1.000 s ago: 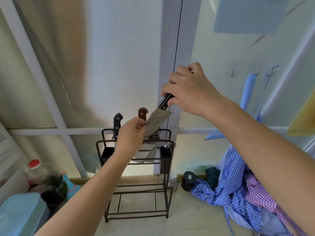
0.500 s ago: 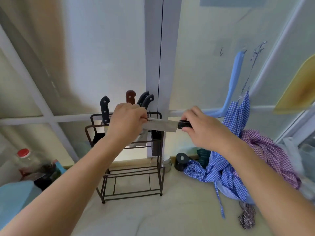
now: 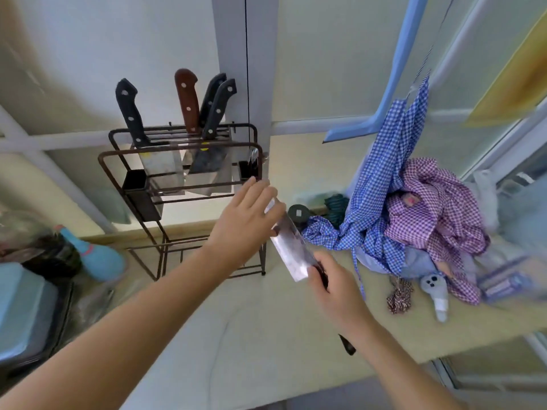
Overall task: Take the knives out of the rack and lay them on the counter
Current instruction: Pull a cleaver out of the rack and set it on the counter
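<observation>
- Right hand [image 3: 340,288]: wrapped around the dark handle of a cleaver [image 3: 288,244], with the handle's butt showing below the wrist. The hold looks firm, though the fingers are largely hidden behind the back of the hand.
- Left hand [image 3: 245,220]: fingers spread wide and loosely extended, lying against or just beside the far end of the cleaver's blade. Whether the fingertips actually touch the steel cannot be told; they are not gripping it.
- Cleaver attitude: clear of the rack [image 3: 180,173] and held above the counter [image 3: 266,335], in front of the rack's right-hand foot. Its long axis runs from the right hand, nearer the person, up and away toward the left hand and the rack. The broad flat of the blade faces the camera.
- Remaining stock: four knives stand handle-up in the rack's top rail, namely a black-handled knife [image 3: 130,110] at the left end, a brown-handled knife [image 3: 186,99] and two dark-handled knives [image 3: 217,105] leaning together at the right end.
- Governing relation: bare counter lies directly below and toward the near edge. The right hand alone carries the load, so lowering falls to it.
- Judgement: the first knife is out but not yet laid down; the task is at an early stage.
- Hazard: checked cloths [image 3: 414,208] are heaped toward the counter's right edge, near the blade. The blade should be set flat clear of them, with the left-hand fingers withdrawn from the edge first.
</observation>
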